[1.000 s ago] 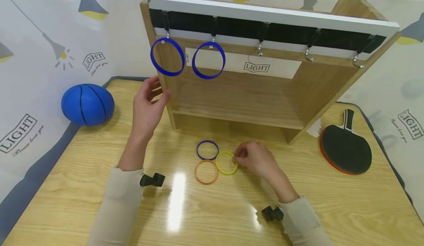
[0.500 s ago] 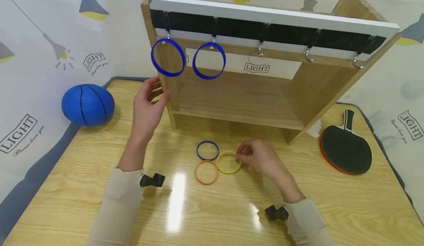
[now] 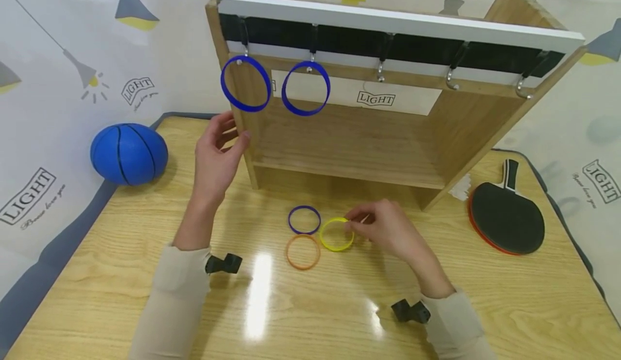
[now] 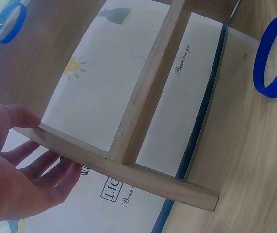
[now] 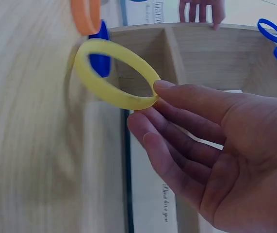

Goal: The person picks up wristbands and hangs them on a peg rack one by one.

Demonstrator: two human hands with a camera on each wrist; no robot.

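Note:
In the head view my left hand (image 3: pixel 215 158) grips the left side panel of a wooden shelf (image 3: pixel 339 144), thumb on the inner side, fingers outside. The left wrist view shows this hand (image 4: pixel 26 165) at the panel's edge. My right hand (image 3: pixel 388 228) pinches a yellow wristband (image 3: pixel 337 249) between thumb and fingertips; in the right wrist view the yellow band (image 5: pixel 97 87) is tilted up. On the table beside it lie a blue wristband (image 3: pixel 290 221) and an orange wristband (image 3: pixel 303 268). Two more blue wristbands (image 3: pixel 249 109) hang from the two leftmost hooks.
A row of metal hooks (image 3: pixel 380 71) runs along the shelf's top front; the three on the right hold nothing. A blue ball (image 3: pixel 128 154) sits at the left of the table (image 3: pixel 301 317). A black table tennis paddle (image 3: pixel 506 219) lies at the right.
My right hand has moved slightly right and back with the yellow wristband, drawing it away from the blue and orange ones and tipping it up. My left hand stays at the shelf.

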